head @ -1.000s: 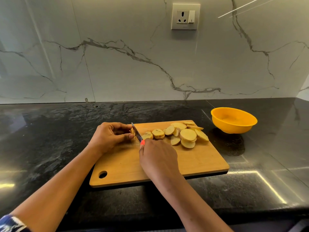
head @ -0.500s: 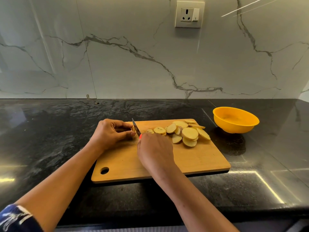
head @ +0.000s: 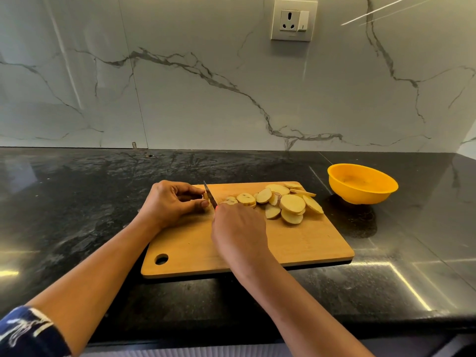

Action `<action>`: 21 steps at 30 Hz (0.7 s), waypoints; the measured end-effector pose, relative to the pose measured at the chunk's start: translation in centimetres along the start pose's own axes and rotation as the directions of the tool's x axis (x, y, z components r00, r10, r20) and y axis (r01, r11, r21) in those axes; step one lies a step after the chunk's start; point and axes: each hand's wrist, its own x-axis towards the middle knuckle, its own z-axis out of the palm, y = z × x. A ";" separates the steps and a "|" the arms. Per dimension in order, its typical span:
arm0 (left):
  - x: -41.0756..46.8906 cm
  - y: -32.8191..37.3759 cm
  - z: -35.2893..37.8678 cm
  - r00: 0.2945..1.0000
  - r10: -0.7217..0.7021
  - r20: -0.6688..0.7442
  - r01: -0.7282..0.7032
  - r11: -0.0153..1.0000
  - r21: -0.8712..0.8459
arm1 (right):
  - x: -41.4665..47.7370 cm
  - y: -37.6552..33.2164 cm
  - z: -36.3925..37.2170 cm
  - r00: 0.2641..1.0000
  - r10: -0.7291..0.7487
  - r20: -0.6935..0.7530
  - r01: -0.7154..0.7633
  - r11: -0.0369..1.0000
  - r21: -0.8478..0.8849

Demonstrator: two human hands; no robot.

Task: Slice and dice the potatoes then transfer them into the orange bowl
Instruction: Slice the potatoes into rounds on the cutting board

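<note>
**Slicing stage, head view.** The left hand curls its fingertips round a small potato stub, mostly hidden, at the rear left of the wooden cutting board. The right hand is closed round the handle of a knife, whose dark blade stands edge-down just beside those fingertips. Cut potato slices overlap in a loose row and heap to the right of the blade, on the board's rear right part. No dice are visible. The orange bowl stands apart on the black stone countertop, beyond the board's rear right corner, and appears to hold no potato.

**Handling, as judged.** Raw slices are stiff, light and wet-faced, so likely to slip and cling together. They are best stacked flat, steadied by the skin edges for dicing, then scooped in handfuls. The stub offers little purchase so near the blade, which puts the fingertips at risk.

**Surroundings.** The path from heap to bowl crosses only the board's edge and a strip of countertop. A wall socket sits high on the marble backsplash, well apart.
</note>
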 end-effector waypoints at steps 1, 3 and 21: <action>0.0 0.0 0.0 1.000 -0.008 0.004 0.008 1.000 -0.008 | 0.1 -0.2 0.0 1.000 0.009 0.007 -0.009 1.000 -0.001; 0.0 0.1 -0.1 1.000 -0.020 -0.001 0.020 0.999 -0.031 | 0.7 -0.7 0.0 1.000 0.019 0.007 -0.019 1.000 -0.008; 0.4 -0.5 0.0 0.998 -0.046 0.039 0.050 0.993 -0.110 | -1.4 0.8 0.7 0.997 0.000 0.083 0.009 0.994 -0.107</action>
